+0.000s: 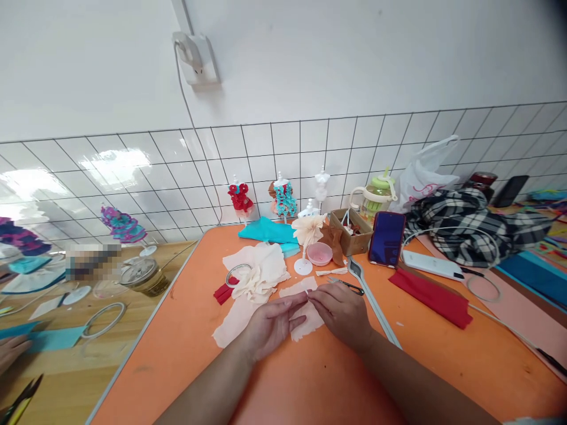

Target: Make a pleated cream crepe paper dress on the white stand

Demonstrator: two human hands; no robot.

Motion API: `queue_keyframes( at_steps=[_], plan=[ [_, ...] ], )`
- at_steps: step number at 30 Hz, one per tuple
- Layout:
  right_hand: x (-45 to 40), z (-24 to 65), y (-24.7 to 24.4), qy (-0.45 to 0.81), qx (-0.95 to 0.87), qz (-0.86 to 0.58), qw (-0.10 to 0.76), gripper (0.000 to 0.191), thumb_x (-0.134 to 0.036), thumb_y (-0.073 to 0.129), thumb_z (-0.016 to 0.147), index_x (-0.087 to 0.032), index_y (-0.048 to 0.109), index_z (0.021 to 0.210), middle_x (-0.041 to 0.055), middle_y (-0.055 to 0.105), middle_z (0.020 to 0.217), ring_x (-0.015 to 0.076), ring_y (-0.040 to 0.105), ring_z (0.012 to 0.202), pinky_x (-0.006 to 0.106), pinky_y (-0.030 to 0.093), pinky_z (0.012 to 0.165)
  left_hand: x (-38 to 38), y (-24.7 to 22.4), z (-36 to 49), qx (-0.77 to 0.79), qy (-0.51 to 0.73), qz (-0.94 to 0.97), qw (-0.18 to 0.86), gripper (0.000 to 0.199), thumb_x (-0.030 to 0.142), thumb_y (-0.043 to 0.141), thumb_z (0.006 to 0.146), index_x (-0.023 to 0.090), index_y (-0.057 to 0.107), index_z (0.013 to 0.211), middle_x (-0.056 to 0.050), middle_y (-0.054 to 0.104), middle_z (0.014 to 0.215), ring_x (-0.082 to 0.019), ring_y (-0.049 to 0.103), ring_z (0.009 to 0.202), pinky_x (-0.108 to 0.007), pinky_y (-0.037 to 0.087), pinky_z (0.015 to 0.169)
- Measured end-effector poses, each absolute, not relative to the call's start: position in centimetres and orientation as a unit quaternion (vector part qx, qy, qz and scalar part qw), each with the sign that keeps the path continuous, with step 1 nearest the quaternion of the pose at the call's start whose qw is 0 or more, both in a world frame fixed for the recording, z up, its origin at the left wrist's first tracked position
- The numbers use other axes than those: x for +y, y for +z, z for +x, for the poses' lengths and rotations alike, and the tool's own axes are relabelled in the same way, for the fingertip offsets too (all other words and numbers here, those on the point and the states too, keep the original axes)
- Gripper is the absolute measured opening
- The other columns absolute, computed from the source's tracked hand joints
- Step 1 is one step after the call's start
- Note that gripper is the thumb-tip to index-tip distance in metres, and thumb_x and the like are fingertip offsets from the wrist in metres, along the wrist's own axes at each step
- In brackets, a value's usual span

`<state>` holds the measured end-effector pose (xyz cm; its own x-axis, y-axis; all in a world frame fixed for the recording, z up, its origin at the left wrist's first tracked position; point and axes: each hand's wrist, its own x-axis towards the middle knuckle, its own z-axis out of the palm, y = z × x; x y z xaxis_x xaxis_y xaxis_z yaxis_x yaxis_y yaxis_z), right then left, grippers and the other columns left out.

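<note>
My left hand [273, 324] is turned partly palm up over a pale peach crepe piece [310, 324], its fingers stretched out and the lower ones apart. Its leading fingertips meet my right hand [344, 310], whose thumb and fingers are pinched together. A tiny whitish bit shows at that pinch, too small to name. Beside the right hand lie small black-handled snips [354, 288], partly covered by it. Just beyond the hands, a white stand [303, 267] carries a ruffled peach skirt [309, 227]. More crumpled peach crepe [261, 268] lies to the left, with a roll of tape [238, 275] on it.
Behind stand small mannequins in a red dress [240, 198] and a turquoise dress [284, 198]. A pink bowl [319, 254], a cardboard box [357, 239], a phone [386, 238] and a grey metal strip [376, 307] are nearby. Red fabric [432, 298] lies right. Another person's hand [13, 351] is far left.
</note>
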<state>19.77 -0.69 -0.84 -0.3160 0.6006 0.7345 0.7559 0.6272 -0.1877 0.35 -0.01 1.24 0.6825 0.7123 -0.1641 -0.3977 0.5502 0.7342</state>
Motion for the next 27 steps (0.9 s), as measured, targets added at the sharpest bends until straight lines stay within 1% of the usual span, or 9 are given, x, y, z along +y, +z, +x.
queue_keyframes(
  at_steps=[5,9,11,13,15,17,21,24,27],
  plan=[
    [-0.7,19.6,-1.1,-0.064,-0.802,-0.446,0.393,0.013,-0.025,0.056,0.083,-0.020,0.065,0.092,0.0040,0.067,0.085,0.0172,0.058,0.079,0.030,0.042,0.071,-0.2,1.0,0.3,0.179,0.310,0.346,0.867,0.043,0.032,0.046,0.084,0.017,0.055,0.124,-0.006,0.033,0.145,-0.026,0.014,0.138,-0.041,0.019,0.107],
    [-0.8,19.3,-1.2,-0.013,-0.770,-0.484,0.416,0.015,-0.023,0.053,0.085,-0.021,0.067,0.087,0.0032,0.066,0.082,0.0158,0.058,0.078,0.028,0.042,0.070,-0.7,0.5,0.4,0.182,0.305,0.406,0.842,0.048,0.036,0.048,0.084,0.025,0.047,0.131,0.000,0.020,0.151,-0.025,0.007,0.139,-0.043,0.013,0.109],
    [-0.7,19.3,-1.1,0.060,-0.745,-0.511,0.425,0.015,-0.024,0.052,0.084,-0.022,0.067,0.085,0.0024,0.066,0.080,0.0148,0.057,0.072,0.027,0.043,0.067,-0.8,0.4,0.6,0.224,0.305,0.460,0.804,0.049,0.038,0.049,0.084,0.028,0.045,0.132,0.001,0.019,0.151,-0.025,0.008,0.139,-0.044,0.015,0.108],
    [-0.4,19.4,-1.2,0.164,-0.696,-0.547,0.435,0.015,-0.027,0.054,0.081,-0.021,0.068,0.079,0.0017,0.065,0.075,0.0132,0.055,0.063,0.025,0.042,0.059,-0.6,0.3,0.8,0.308,0.305,0.539,0.722,0.046,0.039,0.052,0.083,0.028,0.050,0.128,-0.002,0.028,0.148,-0.026,0.019,0.136,-0.041,0.021,0.106],
    [0.1,19.7,-1.4,0.278,-0.630,-0.573,0.444,0.018,-0.032,0.056,0.079,-0.019,0.067,0.075,0.0012,0.063,0.068,0.0119,0.051,0.053,0.024,0.040,0.050,-0.1,0.2,0.9,0.417,0.304,0.606,0.605,0.039,0.041,0.057,0.079,0.026,0.062,0.115,-0.007,0.048,0.133,-0.026,0.043,0.120,-0.037,0.033,0.097],
    [0.6,20.2,-1.7,0.362,-0.571,-0.582,0.452,0.024,-0.038,0.056,0.078,-0.017,0.066,0.075,0.0012,0.061,0.063,0.0119,0.049,0.050,0.023,0.038,0.046,0.5,0.2,0.7,0.499,0.291,0.630,0.519,0.031,0.043,0.059,0.075,0.020,0.070,0.093,-0.008,0.064,0.102,-0.022,0.057,0.089,-0.033,0.043,0.080],
    [1.1,21.0,-2.2,0.335,-0.538,-0.610,0.475,0.027,-0.042,0.059,0.075,-0.016,0.068,0.077,0.0024,0.063,0.064,0.0132,0.050,0.052,0.025,0.040,0.049,0.6,0.9,-0.1,0.486,0.252,0.631,0.550,0.029,0.044,0.060,0.075,0.015,0.067,0.072,-0.002,0.060,0.063,-0.011,0.048,0.053,-0.023,0.037,0.052],
    [0.9,20.8,-2.3,0.236,-0.579,-0.615,0.481,0.021,-0.037,0.061,0.074,-0.017,0.067,0.070,0.0026,0.062,0.064,0.0142,0.050,0.055,0.025,0.040,0.051,-0.1,1.6,0.1,0.402,0.189,0.627,0.641,0.033,0.045,0.059,0.075,0.014,0.069,0.075,0.000,0.055,0.056,-0.007,0.042,0.044,-0.019,0.029,0.044],
    [0.3,19.9,-2.2,0.206,-0.619,-0.592,0.474,0.016,-0.032,0.061,0.075,-0.020,0.070,0.071,0.0021,0.060,0.066,0.0149,0.054,0.061,0.026,0.042,0.056,-0.7,1.4,1.2,0.419,0.203,0.607,0.644,0.038,0.048,0.057,0.076,0.015,0.069,0.089,0.000,0.058,0.058,-0.008,0.049,0.045,-0.019,0.029,0.042]
  ],
)
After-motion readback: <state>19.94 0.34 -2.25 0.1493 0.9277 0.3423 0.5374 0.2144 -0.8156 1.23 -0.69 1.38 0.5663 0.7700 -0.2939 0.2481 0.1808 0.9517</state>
